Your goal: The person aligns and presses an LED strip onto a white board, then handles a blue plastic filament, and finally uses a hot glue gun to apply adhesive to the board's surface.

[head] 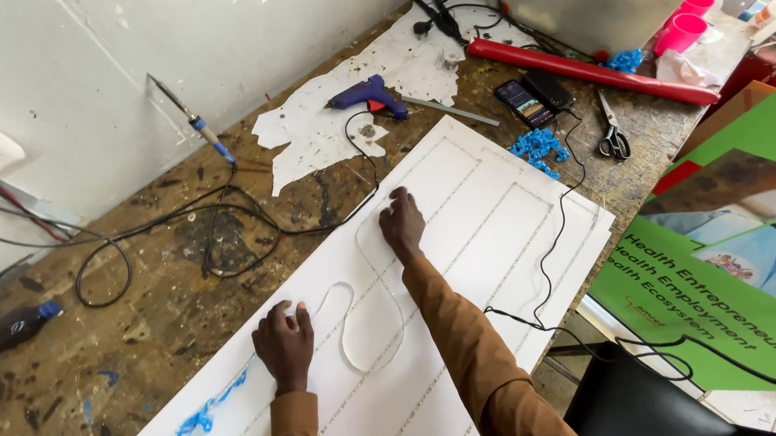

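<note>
Two hands press a clear looping strip flat on a white board.

The left hand (285, 344) lies palm down, fingers together, near the white board's (492, 223) near-left edge, holding nothing, touching one end of the clear strip (374, 331). The right hand (403, 223) lies flat further up, fingers spread, close to the board's left edge, pressing the strip's far loop. The board runs diagonally over the worn wooden bench (166, 304); its right edge overhangs beside a black chair (650, 412). Bare bench lies left of the board, crossed by black cables (230, 229). A blue glue gun (369, 95), blue clips (537, 149) and scissors (614, 136) crowd the far end.
</note>
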